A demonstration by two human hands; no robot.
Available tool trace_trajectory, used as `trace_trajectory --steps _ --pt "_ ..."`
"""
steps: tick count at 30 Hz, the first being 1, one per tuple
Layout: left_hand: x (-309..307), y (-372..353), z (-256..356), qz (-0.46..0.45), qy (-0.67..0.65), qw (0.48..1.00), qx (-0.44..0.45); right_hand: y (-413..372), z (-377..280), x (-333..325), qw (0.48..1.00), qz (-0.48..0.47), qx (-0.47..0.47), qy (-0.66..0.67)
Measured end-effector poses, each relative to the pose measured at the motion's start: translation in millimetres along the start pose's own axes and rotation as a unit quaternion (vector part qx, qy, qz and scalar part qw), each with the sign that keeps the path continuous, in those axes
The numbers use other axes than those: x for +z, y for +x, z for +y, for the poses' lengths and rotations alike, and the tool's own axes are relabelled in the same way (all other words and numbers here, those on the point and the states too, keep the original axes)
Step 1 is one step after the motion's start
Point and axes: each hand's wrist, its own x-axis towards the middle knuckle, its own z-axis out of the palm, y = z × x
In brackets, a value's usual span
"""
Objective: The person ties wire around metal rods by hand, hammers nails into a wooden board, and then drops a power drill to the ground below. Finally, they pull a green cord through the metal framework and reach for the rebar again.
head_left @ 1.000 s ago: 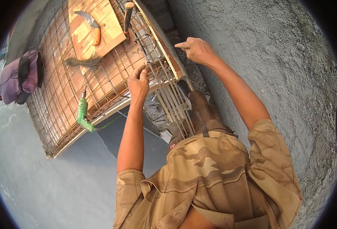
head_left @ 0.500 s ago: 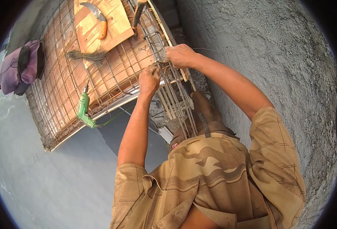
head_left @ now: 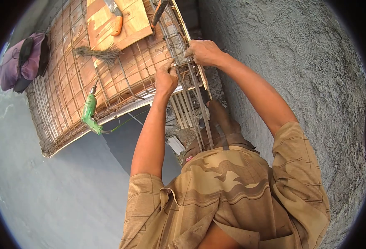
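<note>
Steel bars (head_left: 193,103) run from my waist up to the corner of a rebar mesh (head_left: 73,66). My left hand (head_left: 166,77) is at the left side of these bars, fingers bent together near a crossing bar; what they pinch is too small to tell. On the other side, my right hand (head_left: 204,52) is closed at the bars beside the wooden edge board (head_left: 202,76). A thin wire (head_left: 236,54) sticks out to the right behind it. Its fingertips are partly hidden.
On the mesh lie a plywood piece (head_left: 135,25), a curved saw with an orange handle (head_left: 117,25), a bundle of wires (head_left: 98,53) and a dark-handled tool (head_left: 159,13). A green drill (head_left: 90,108) rests at the edge. Purple cloth (head_left: 23,62) lies left; a rough wall (head_left: 291,62) rises right.
My right hand has shifted up and right, farther from my left hand, which has moved slightly right. The view has shifted a little, with the mesh and saw higher in it.
</note>
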Motion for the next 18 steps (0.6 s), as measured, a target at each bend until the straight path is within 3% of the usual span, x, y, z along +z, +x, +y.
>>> trace_trajectory --steps 1,4,5,12,18 --pt "-6 -4 11 -0.039 -0.016 0.996 -0.072 0 -2 2 1.0 -0.005 -0.009 -0.006" --pt "-4 -16 -6 -0.055 0.006 0.997 -0.05 -2 -10 9 0.999 0.012 -0.027 -0.028" --pt "2 -19 -16 -0.023 0.016 1.0 0.0 -3 -14 11 0.998 0.034 -0.029 -0.041" --pt "15 -31 -24 -0.04 -0.039 0.998 -0.007 -35 -34 30 0.998 0.025 0.008 0.057" --pt "17 -33 -18 -0.031 -0.074 0.997 0.0 -34 -20 22 0.998 0.057 0.026 0.025"
